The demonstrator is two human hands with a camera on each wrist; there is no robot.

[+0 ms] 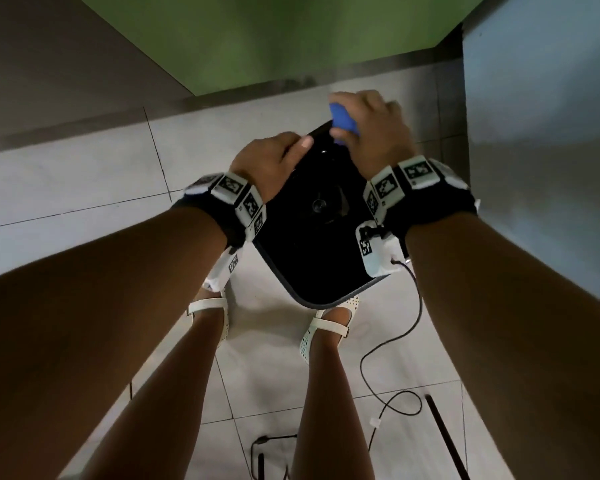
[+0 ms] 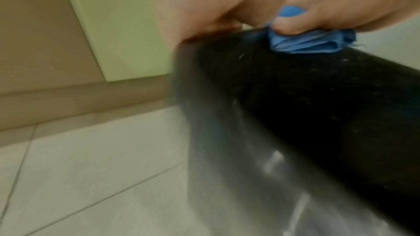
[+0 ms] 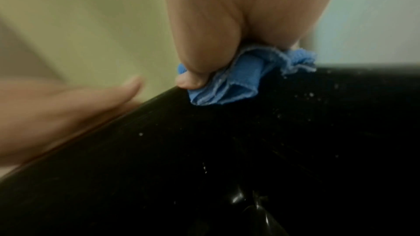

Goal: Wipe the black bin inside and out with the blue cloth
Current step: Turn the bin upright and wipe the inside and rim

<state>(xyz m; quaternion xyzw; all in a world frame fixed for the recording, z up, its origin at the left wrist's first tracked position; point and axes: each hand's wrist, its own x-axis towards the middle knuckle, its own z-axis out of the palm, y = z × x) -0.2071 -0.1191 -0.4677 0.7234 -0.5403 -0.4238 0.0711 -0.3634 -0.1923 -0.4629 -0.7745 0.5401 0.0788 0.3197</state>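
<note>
Head view: bin, black, held above the tiled floor in front of the legs, tipped so a broad dark face with a round moulded mark points up at the camera, grey rim edge toward the sandals. Left hand on the bin's far left edge, thumb laid over the top face, fingers wrapped down the side, clamped on the bin. Right hand at the far corner, fingers curled tight round the bunched cloth, blue, pressed onto the bin's edge. Left wrist view: cloth squeezed under a right-hand finger against the black wall, scuffs and pale specks on the plastic. Right wrist view: cloth crumpled beneath the thumb, touching the bin just beside its edge; left-hand fingers lying together along that edge. Green wall beyond, cable trailing on the floor by the right foot
</note>
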